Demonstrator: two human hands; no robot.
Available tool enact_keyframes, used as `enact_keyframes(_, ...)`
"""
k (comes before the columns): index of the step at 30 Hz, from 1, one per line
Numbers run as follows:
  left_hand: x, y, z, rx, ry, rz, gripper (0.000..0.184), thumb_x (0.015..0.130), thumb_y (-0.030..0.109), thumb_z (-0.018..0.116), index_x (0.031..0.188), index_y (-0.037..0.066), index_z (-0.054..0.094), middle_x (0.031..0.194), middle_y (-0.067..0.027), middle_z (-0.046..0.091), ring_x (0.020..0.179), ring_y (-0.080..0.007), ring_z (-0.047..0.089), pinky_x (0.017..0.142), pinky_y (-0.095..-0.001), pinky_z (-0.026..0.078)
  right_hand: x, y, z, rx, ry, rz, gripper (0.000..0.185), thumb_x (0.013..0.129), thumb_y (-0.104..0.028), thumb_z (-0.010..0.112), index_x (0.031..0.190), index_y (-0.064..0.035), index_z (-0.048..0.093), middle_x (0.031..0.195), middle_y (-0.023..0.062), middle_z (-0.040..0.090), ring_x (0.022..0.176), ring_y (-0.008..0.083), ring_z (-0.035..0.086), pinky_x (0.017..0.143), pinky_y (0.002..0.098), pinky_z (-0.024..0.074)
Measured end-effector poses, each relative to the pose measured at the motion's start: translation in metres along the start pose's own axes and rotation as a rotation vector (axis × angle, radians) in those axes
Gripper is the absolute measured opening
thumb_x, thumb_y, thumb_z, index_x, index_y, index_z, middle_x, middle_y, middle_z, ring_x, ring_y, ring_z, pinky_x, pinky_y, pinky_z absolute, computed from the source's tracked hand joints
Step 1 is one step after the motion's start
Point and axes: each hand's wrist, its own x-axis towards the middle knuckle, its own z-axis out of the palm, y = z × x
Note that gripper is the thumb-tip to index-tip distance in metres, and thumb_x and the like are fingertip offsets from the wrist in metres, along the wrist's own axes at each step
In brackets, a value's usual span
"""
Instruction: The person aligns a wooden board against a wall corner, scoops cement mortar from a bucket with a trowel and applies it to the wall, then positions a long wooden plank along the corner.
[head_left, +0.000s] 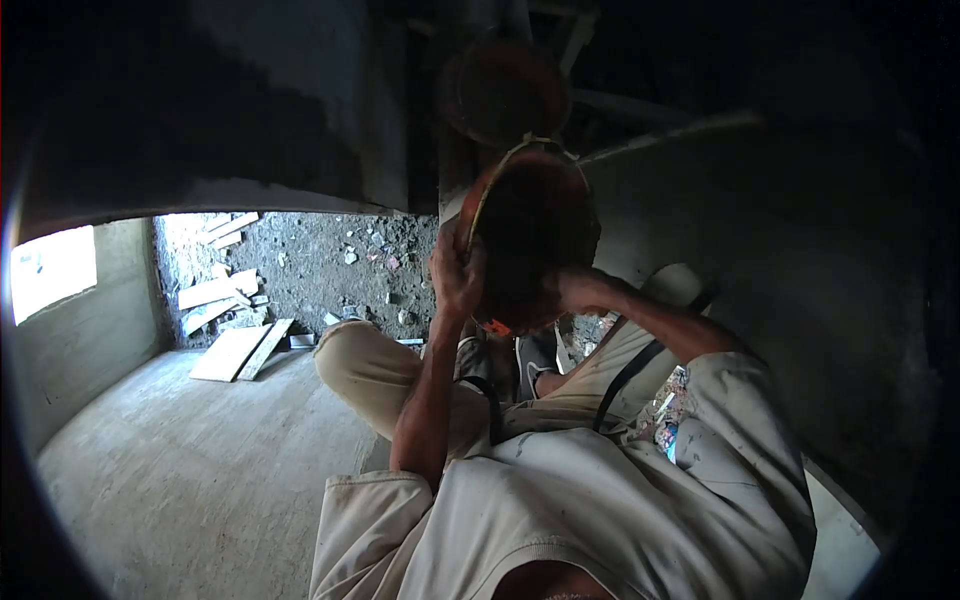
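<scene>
An orange-red bucket (578,180) is tilted in front of me, its dark inside facing up towards the camera. My left hand (458,275) is closed on the bucket's left rim, beside the thin yellowish handle. At the lower right of the bucket, my right hand (572,292) reaches over the rim into shadow, and its fingers are hidden in the dark. What lies inside the bucket is too dark to tell. Just beyond it, another reddish round container (505,90) shows dimly.
Pale boards (232,350) lie at the left, by rubble-strewn ground (320,260). A smooth grey surface (220,460) spreads at the lower left, beside a wall (105,330) with a bright opening. My bent knees and shoes are below the bucket. A dark wall curves at the right.
</scene>
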Motion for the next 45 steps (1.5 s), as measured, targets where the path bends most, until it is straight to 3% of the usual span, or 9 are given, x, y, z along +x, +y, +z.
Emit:
enact_keyframes(4,-0.001,-0.010,-0.001,-0.066,0.029,0.035,0.033,0.085,0.010,0.057,0.117,0.001,0.053,0.094,-0.0165,0.061,0.085,-0.0266,0.061,0.075,-0.0367,0.048,0.033,0.013,0.051,0.326,0.390,-0.530,0.024,0.087,-0.020,0.057,0.109,-0.0089,0.058,0.079,0.0126,0.061,0.055,0.0232,0.059,0.050,0.0341,0.0519)
enact_keyframes(6,-0.005,-0.008,-0.008,-0.072,0.009,-0.067,0.034,0.085,0.009,0.057,0.117,0.000,0.053,0.093,-0.0154,0.060,0.083,-0.0254,0.060,0.076,-0.0358,0.047,0.008,-0.031,-0.009,1.697,-0.020,0.101,0.027,0.092,-0.028,0.056,0.111,-0.0096,0.054,0.075,0.0055,0.054,0.051,0.0182,0.053,0.047,0.0293,0.0493)
enact_keyframes(8,-0.005,-0.014,-0.009,-0.038,0.016,-0.047,0.033,0.084,0.008,0.058,0.117,0.001,0.053,0.091,-0.0152,0.060,0.082,-0.0246,0.059,0.076,-0.0349,0.046,0.014,-0.030,-0.016,1.780,0.010,0.156,0.029,0.094,-0.029,0.056,0.115,-0.0100,0.053,0.075,0.0018,0.052,0.053,0.0137,0.053,0.046,0.0259,0.0475)
enact_keyframes(11,-0.008,-0.015,-0.013,0.034,-0.028,-0.128,0.033,0.084,0.008,0.058,0.116,0.002,0.053,0.091,-0.0159,0.060,0.081,-0.0267,0.059,0.075,-0.0361,0.047,-0.018,-0.023,-0.011,1.340,0.392,0.273,0.027,0.086,-0.025,0.065,0.106,-0.0087,0.057,0.075,0.0064,0.060,0.055,0.0205,0.059,0.048,0.0359,0.0510)
enact_keyframes(13,-0.007,-0.006,-0.008,0.050,-0.090,-0.104,0.032,0.084,0.009,0.058,0.116,0.003,0.052,0.093,-0.0177,0.060,0.084,-0.0298,0.060,0.074,-0.0383,0.047,-0.048,-0.006,-0.006,0.109,0.781,0.262,0.030,0.082,-0.016,0.064,0.110,-0.0079,0.059,0.080,0.0121,0.065,0.062,0.0224,0.065,0.051,0.0367,0.0523)
enact_keyframes(16,-0.006,0.015,0.003,0.009,-0.057,0.043,0.033,0.085,0.010,0.058,0.116,0.003,0.052,0.093,-0.0189,0.061,0.086,-0.0321,0.062,0.074,-0.0400,0.047,-0.036,-0.012,0.019,-0.084,0.481,0.389,0.035,0.076,-0.010,0.062,0.111,-0.0047,0.062,0.086,0.0163,0.067,0.072,0.0259,0.068,0.055,0.0382,0.0534)
enact_keyframes(26,-0.003,-0.002,-0.003,0.006,-0.041,-0.085,0.028,0.084,0.010,0.058,0.111,0.002,0.054,0.084,-0.0137,0.059,0.076,-0.0227,0.058,0.072,-0.0363,0.047,-0.018,-0.009,0.009,-0.206,0.943,0.209,0.029,0.078,-0.004,0.056,0.107,0.0002,0.057,0.094,0.0170,0.066,0.078,0.0304,0.067,0.059,0.0410,0.0545)
enact_keyframes(27,-0.002,-0.002,-0.002,0.058,-0.009,-0.019,0.028,0.085,0.010,0.057,0.111,0.001,0.053,0.085,-0.0141,0.059,0.077,-0.0228,0.058,0.072,-0.0362,0.047,-0.018,-0.017,-0.011,-0.064,0.356,0.378,0.029,0.078,-0.007,0.058,0.107,-0.0021,0.058,0.087,0.0159,0.067,0.076,0.0295,0.067,0.058,0.0410,0.0543)
enact_keyframes(45,0.002,-0.006,0.000,0.020,-0.004,0.020,0.030,0.086,0.011,0.055,0.114,0.000,0.054,0.091,-0.0164,0.061,0.084,-0.0278,0.061,0.077,-0.0376,0.047,-0.010,-0.062,0.024,-0.205,0.568,0.244,0.047,0.082,-0.011,0.053,0.128,-0.0037,0.050,0.092,0.0124,0.063,0.083,0.0275,0.062,0.072,0.0427,0.0467)
